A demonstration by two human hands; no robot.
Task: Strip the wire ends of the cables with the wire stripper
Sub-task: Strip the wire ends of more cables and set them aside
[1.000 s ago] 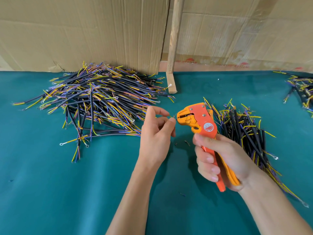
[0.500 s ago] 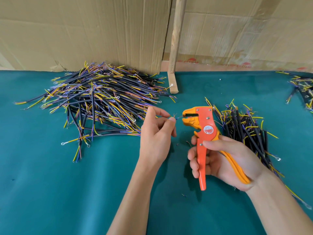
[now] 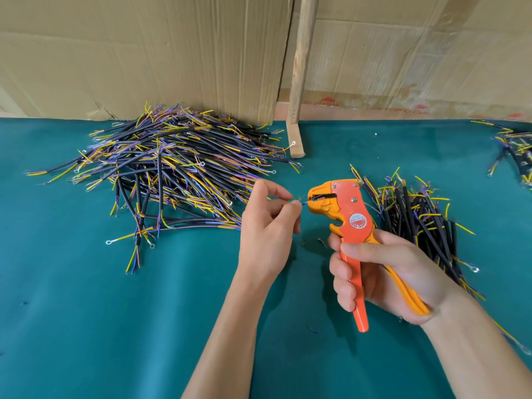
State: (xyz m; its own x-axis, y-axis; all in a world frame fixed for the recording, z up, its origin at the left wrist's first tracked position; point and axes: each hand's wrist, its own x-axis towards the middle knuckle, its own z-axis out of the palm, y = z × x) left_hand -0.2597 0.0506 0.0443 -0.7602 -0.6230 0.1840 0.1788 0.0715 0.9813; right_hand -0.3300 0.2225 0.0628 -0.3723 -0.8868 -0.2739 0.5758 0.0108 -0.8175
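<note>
Cardboard sheets [image 3: 172, 53] are lining the wall behind the green tabletop [image 3: 86, 312] I'm working over. My left hand [image 3: 266, 228] is pinching a thin wire end [image 3: 296, 200] between thumb and forefinger, its tip sitting just at the mouth of the wire stripper [image 3: 342, 214]; whether it's inside the teeth, I can't tell. My right hand [image 3: 383, 272] is gripping the stripper's handles, which are spread wide, so I'm judging the squeeze isn't made yet. I'm reading this as the feeding step: next I'm needing the tip seated between the jaws, then a firm squeeze. One big cable pile [image 3: 172, 168] is lying toward the far left edge, a smaller cable heap [image 3: 417, 220] just behind my right hand, and another bunch [image 3: 515, 151] at the far right edge.
</note>
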